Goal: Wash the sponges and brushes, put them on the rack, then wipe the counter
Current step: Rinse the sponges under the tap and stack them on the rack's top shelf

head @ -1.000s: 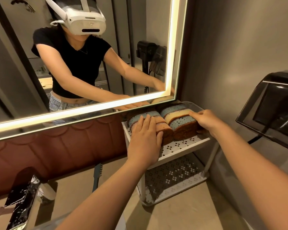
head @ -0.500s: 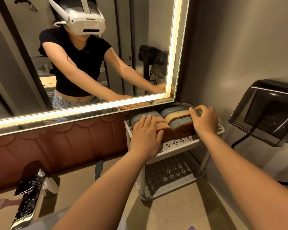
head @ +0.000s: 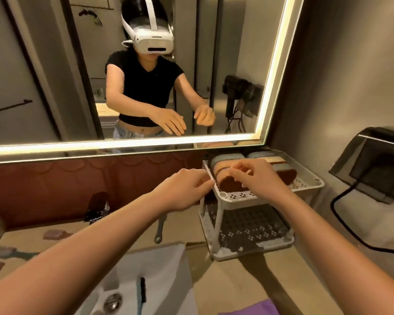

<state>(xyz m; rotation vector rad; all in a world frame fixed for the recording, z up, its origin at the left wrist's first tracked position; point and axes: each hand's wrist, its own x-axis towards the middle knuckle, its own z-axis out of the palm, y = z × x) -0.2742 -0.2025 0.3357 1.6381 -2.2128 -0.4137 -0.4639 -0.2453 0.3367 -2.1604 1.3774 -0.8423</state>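
At the rack (head: 250, 201), fingers of left hand (head: 185, 190) and right hand (head: 258, 177) curl loosely, empty, partly hiding sponges (head: 227, 159).

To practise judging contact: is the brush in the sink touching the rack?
Apart. Head view: the brush lies in the sink, with counter between it and the rack.

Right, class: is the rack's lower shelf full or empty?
Empty, as far as it shows: the lower shelf displays only bare perforated surface; the sponges sit on the upper shelf.
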